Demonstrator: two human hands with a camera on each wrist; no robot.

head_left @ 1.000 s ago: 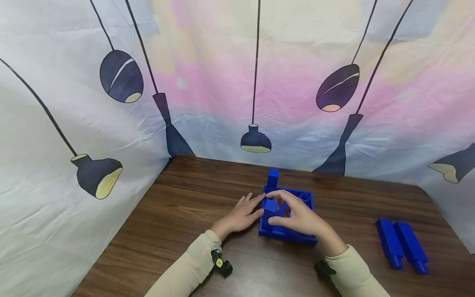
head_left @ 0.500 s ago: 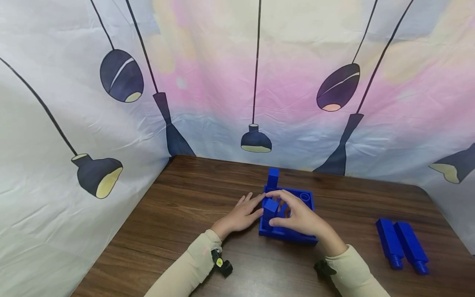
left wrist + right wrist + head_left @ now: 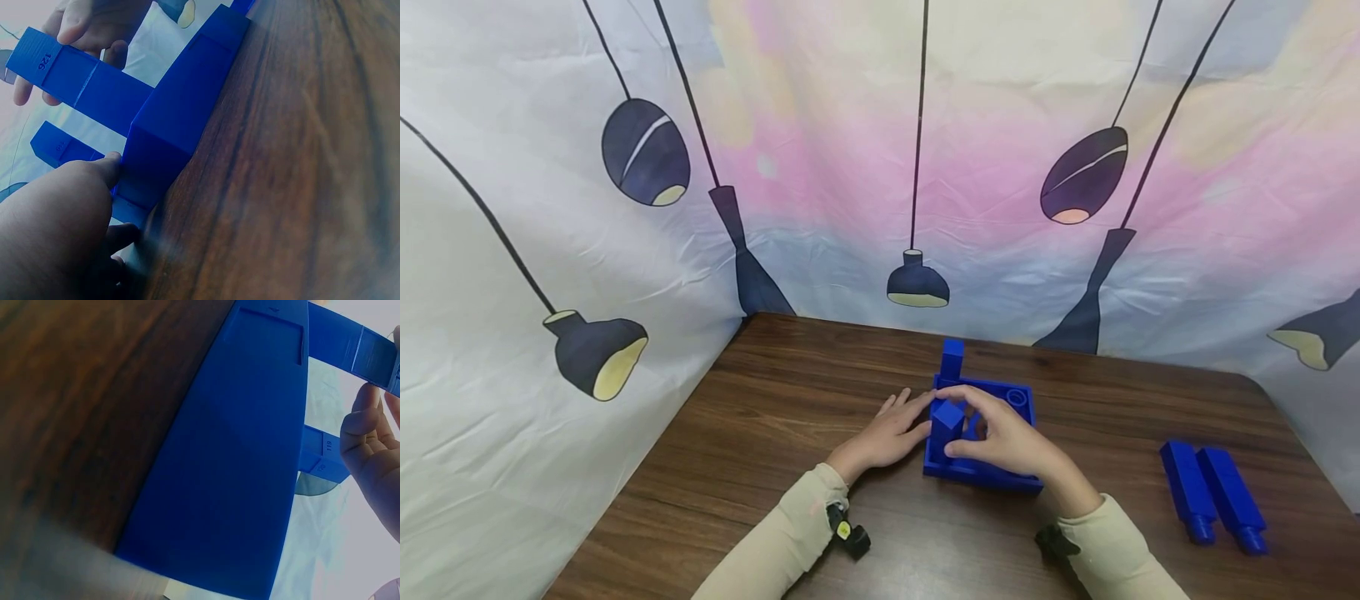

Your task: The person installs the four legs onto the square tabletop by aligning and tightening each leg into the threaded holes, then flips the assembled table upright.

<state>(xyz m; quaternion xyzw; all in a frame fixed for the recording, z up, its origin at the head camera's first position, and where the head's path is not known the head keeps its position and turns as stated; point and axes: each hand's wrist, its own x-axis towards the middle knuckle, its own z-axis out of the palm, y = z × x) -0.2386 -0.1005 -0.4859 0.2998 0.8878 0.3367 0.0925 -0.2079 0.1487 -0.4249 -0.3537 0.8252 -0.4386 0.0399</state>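
A shallow blue plastic base (image 3: 981,479), low-walled like a tray, lies on the table. Two square blue posts stand up from its left side. My right hand (image 3: 1007,429) holds the near post (image 3: 947,432) between thumb and fingers; the left wrist view shows the number 126 near this post's top (image 3: 44,59). The far post (image 3: 952,360) stands upright by itself at the back left corner. With fingers stretched out, my left hand (image 3: 883,435) rests against the base's left wall, its thumb (image 3: 109,167) touching the side. The near post's lower end is hidden inside the base.
Two loose blue posts (image 3: 1186,487) with round narrower ends lie side by side at the right of the wooden table (image 3: 805,383). A round socket (image 3: 1017,398) shows in the base's back right corner. A printed cloth (image 3: 842,167) hangs behind the table.
The near post has turned about its upright axis, its square top now cornerwise to the view. My right thumb has shifted slightly right with it. The left hand and base stay put.
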